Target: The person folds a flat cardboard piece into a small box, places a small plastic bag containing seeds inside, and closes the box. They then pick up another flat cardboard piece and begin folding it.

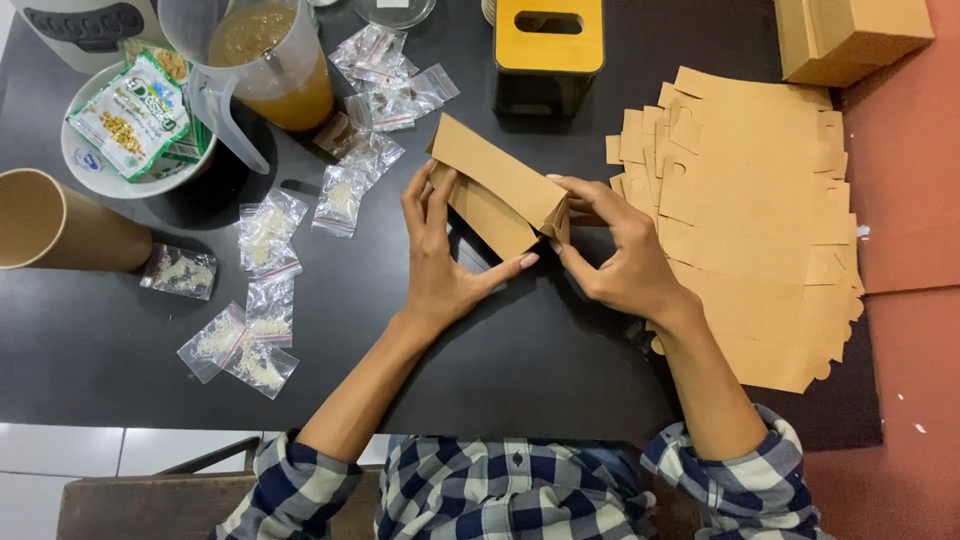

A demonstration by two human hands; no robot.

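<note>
Both hands work a brown card box above the dark counter, apparently at the folding step. The left hand is closed on the box's long side, fingers on top, thumb below. The right hand pinches the end flaps. Closing that end likely calls for tucking the flaps squarely while the left hand steadies. The flaps themselves are hidden behind the fingers. Flat blanks lie just right; small bags lie left.
</note>
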